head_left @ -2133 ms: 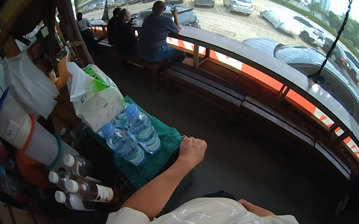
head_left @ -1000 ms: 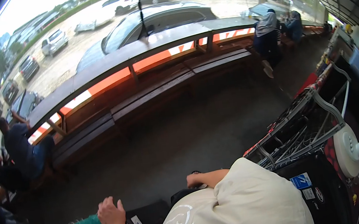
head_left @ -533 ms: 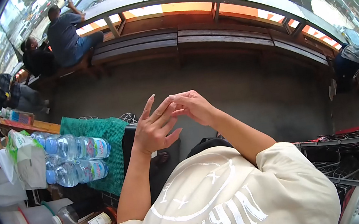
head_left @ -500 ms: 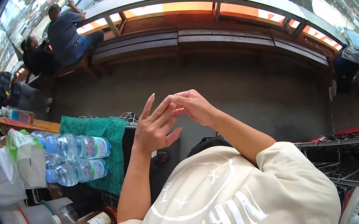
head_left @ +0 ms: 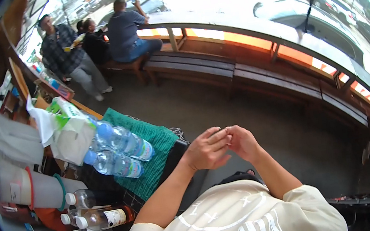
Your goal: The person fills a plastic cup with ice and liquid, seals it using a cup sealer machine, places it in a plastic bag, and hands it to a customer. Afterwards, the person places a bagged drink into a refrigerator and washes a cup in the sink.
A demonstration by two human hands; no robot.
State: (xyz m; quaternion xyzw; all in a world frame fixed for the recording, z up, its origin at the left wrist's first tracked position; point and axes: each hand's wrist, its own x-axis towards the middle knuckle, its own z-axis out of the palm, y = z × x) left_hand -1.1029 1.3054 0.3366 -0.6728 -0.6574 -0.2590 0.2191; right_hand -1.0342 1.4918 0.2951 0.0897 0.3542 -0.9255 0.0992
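Note:
My left hand (head_left: pixel 208 150) is held out in front of the shirt with its fingers stretched toward the other hand and slightly blurred. The curled fingers of my right hand (head_left: pixel 244 143) close on the left fingertips. No object shows between the two hands. To the left, nearest my left hand, a green mesh cloth (head_left: pixel 160 140) covers a surface. Clear water bottles (head_left: pixel 128 166) with blue caps lie on it, beside a white and green plastic package (head_left: pixel 71 133).
Bottles with white caps (head_left: pixel 107 217) and stacked plastic cups (head_left: pixel 46 187) stand at lower left. A long wooden bench (head_left: pixel 192 67) runs under a counter (head_left: pixel 239 32) ahead. A person in plaid (head_left: pixel 62 52) stands and others sit at far left. Metal racks (head_left: pixel 362 201) are at lower right.
The view has turned left, so bottles, bench and people appear farther right. My hands stay together; the left fingers, spread before, are closer together now. The person in plaid shows more fully.

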